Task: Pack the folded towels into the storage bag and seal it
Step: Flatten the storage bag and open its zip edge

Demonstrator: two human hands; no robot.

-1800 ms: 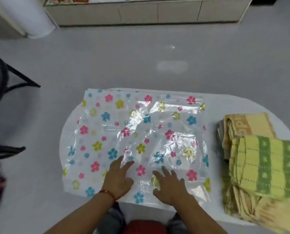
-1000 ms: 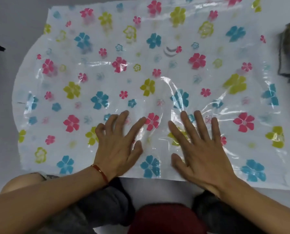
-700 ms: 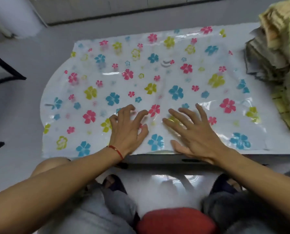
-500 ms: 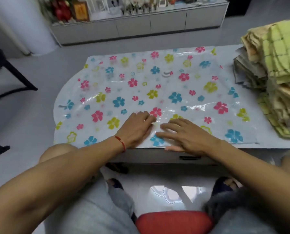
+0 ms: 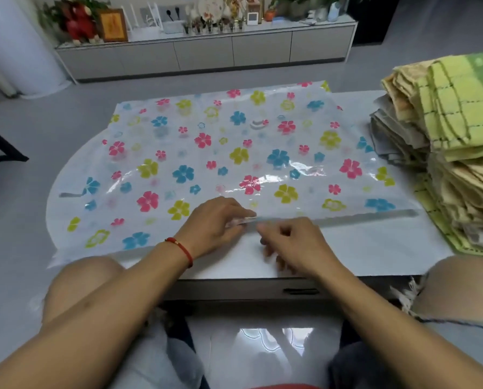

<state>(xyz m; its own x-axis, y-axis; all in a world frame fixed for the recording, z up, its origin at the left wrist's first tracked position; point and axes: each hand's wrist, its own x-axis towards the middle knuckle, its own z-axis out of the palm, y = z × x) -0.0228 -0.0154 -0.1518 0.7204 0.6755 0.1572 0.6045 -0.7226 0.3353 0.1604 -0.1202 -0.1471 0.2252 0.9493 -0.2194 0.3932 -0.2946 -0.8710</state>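
Here both hands pinch the near edge of the empty flowered storage bag [image 5: 234,153]: left hand [image 5: 217,220], right hand [image 5: 293,242]. Opening step; folded towels [image 5: 453,153] wait right of that grip.

Bare forearms, no sleeves. Thin red cord bracelet [image 5: 181,249] with a small bead on the left wrist, centre-left of frame. Right wrist unadorned. Grey fabric over the lap, bottom of frame.
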